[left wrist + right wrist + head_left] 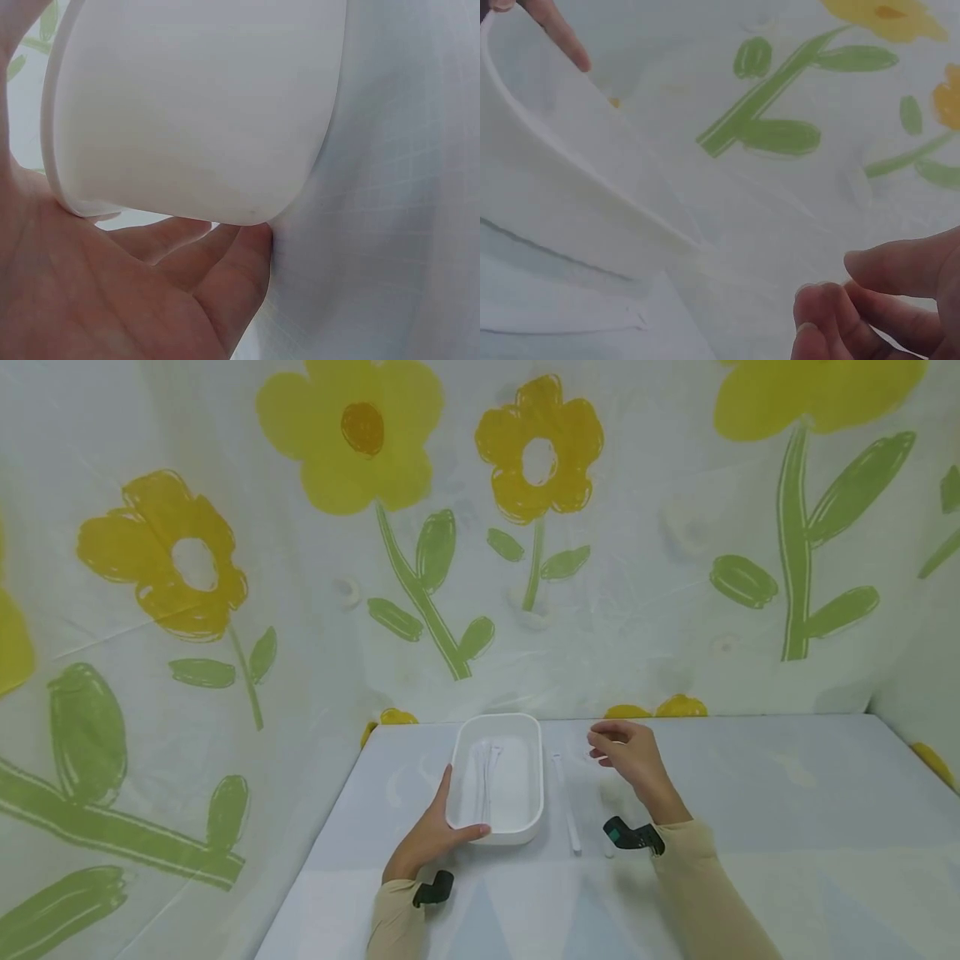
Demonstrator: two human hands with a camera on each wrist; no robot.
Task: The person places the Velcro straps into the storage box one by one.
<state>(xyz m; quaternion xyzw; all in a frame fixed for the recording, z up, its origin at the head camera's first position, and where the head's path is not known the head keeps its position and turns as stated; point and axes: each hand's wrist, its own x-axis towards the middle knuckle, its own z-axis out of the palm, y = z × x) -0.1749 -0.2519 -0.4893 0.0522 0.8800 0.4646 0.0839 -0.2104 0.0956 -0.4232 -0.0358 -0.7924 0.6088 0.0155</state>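
My left hand [435,835] grips the near left corner of a white rectangular box [528,810]. Its thumb lies over the front rim, and the index finger runs up the left wall. From the left wrist view, the other fingers [232,285] curl under beside the box's wall [195,112]. Several long thin white sticks [487,777] lie inside. Right of the box, my right hand [633,756] is raised with thumb and fingertips bent close together. Faint pale streaks show by those fingertips; I cannot tell if they pinch something.
Another long white stick [567,806] lies on the table, right of the box. A small white piece [609,852] lies near the right wrist's camera [630,835]. Behind the pale table [787,793] hangs a cloth [615,635] printed with yellow flowers.
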